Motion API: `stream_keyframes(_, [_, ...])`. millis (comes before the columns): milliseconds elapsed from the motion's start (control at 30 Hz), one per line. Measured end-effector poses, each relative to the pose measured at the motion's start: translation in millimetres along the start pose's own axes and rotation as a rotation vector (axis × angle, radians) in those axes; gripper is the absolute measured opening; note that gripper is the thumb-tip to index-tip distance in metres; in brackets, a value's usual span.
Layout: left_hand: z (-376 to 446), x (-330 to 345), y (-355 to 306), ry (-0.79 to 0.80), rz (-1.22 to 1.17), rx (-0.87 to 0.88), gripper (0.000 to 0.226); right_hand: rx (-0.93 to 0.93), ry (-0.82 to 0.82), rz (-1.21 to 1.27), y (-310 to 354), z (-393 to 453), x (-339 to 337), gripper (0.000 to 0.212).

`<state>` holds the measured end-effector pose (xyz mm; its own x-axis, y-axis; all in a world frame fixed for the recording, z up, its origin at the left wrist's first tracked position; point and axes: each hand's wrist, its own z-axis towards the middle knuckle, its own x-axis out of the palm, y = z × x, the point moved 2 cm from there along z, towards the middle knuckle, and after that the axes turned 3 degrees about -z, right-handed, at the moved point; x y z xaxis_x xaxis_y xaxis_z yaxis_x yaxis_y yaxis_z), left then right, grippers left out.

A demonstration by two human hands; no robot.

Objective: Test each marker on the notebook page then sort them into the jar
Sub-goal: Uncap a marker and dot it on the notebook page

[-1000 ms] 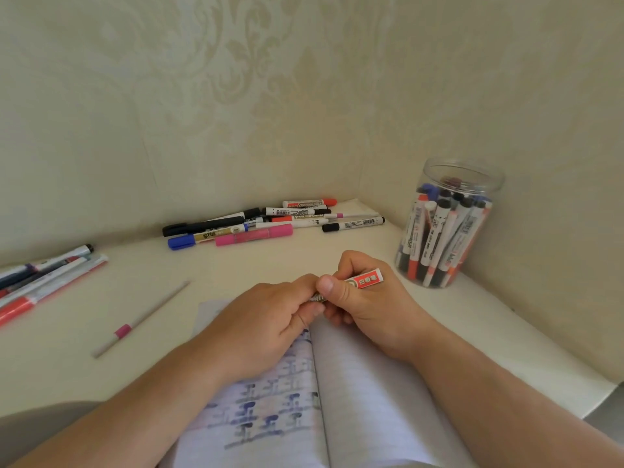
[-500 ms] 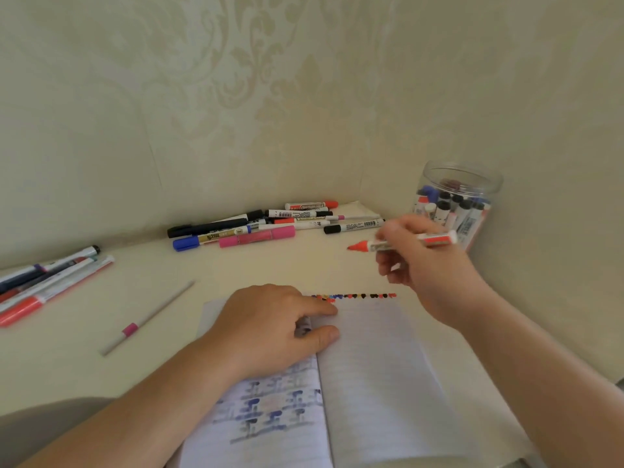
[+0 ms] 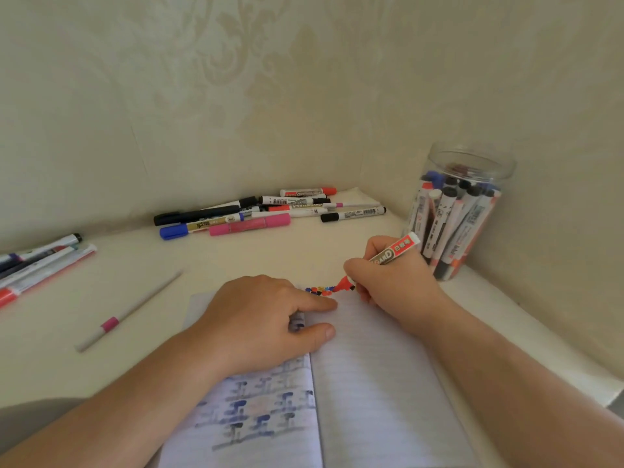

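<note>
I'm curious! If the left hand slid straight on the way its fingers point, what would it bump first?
Probably the right hand gripping the red marker; the left hand points right across the notebook, though depth is uncertain.

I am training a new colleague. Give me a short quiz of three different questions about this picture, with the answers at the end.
1. True or false: the right hand holds a red marker with its tip at the row of colour marks on the notebook.
2. Where does the left hand rest? A) inside the jar B) on the notebook C) on the pink marker
3. Fill the gap: the jar of markers stands on the ___ side of the notebook.

Key: 1 true; 2 B; 3 right.
</note>
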<state>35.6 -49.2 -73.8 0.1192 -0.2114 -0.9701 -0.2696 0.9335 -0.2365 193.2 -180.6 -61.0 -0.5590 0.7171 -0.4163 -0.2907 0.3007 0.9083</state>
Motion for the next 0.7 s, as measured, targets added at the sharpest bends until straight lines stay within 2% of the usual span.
stream_keyframes(133, [4.0, -0.9, -2.4, 0.017, 0.021, 0.014, 0.049, 0.002, -0.051, -0.004, -2.7, 1.3, -2.3, 0.027])
stream_keyframes(700, [4.1, -0.4, -1.7, 0.028, 0.017, 0.013, 0.048, -0.020, -0.042, -0.078, -6.4, 3.7, 0.8, 0.028])
